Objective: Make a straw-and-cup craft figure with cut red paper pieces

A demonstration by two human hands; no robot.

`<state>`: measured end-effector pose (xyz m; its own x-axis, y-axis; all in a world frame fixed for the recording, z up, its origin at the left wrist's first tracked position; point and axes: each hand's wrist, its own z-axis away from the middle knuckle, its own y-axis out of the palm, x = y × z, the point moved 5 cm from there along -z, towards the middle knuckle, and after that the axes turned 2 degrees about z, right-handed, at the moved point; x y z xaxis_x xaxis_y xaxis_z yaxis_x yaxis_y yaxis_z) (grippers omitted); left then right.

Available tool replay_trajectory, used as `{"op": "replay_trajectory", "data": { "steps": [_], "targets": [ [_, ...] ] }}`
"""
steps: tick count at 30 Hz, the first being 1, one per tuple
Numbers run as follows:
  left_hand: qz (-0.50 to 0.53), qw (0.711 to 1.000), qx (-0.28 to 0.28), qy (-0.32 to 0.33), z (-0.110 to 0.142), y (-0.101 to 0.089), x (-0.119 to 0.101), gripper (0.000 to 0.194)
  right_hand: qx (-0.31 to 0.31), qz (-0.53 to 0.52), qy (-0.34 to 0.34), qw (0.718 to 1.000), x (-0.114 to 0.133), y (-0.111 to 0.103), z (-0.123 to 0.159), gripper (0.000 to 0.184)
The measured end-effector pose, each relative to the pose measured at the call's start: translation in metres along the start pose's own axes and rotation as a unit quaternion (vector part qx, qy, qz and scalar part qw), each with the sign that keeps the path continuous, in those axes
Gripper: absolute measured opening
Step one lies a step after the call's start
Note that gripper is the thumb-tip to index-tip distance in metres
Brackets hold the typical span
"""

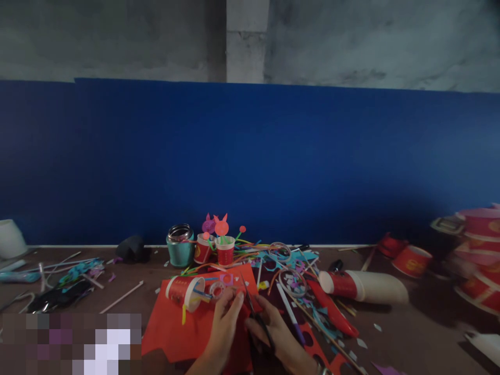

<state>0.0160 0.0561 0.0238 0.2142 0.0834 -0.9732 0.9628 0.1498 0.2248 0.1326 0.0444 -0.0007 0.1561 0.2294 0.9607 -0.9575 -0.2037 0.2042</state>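
Note:
My right hand (269,325) grips a pair of scissors (265,329) by the dark handles, and the blades point away from me. Close beside the blades, my left hand (224,317) has thumb and fingers pinched on what looks like a small piece of red paper, mostly hidden by the fingers. Both hands are above a large red sheet (175,336). On that sheet a red-and-white paper cup (179,290) lies on its side with straws in its mouth. A roll of clear tape (217,290) sits just beyond my left fingers.
Behind the sheet stand a teal jar (180,252) and a paper cup (225,252) bearing an orange paper animal head (221,227). To the right are a white marker (289,310), paper scraps, pipe cleaners and a stack of cups (363,286) lying down. A blue partition (250,161) closes the back.

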Motion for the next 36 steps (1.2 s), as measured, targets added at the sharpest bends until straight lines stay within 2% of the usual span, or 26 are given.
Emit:
{"op": "replay_trajectory", "data": {
  "steps": [4,12,19,23,27,36],
  "targets": [
    [0.013,1.0,-0.002,-0.006,-0.001,-0.001,0.004,0.032,-0.023,-0.012,0.011,1.0,-0.003,-0.001,0.0,0.092],
    [0.018,0.999,-0.018,-0.028,-0.004,-0.008,0.016,0.03,-0.024,0.005,0.006,1.0,0.001,-0.002,0.001,0.077],
    [0.049,0.992,-0.059,-0.097,-0.003,-0.016,0.026,0.034,0.003,0.011,0.01,1.0,0.002,0.001,0.002,0.072],
    [0.054,0.992,-0.06,-0.1,-0.003,-0.017,0.026,0.034,0.011,0.021,0.008,1.0,0.0,0.001,0.001,0.067],
    [0.063,0.986,-0.092,-0.123,-0.002,-0.019,0.026,0.035,0.039,0.033,-0.007,0.999,0.0,0.003,0.0,0.06],
    [0.08,0.987,-0.087,-0.111,-0.003,-0.017,0.017,0.034,0.027,0.046,0.02,0.998,0.009,0.007,0.007,0.056]
  ]
}}
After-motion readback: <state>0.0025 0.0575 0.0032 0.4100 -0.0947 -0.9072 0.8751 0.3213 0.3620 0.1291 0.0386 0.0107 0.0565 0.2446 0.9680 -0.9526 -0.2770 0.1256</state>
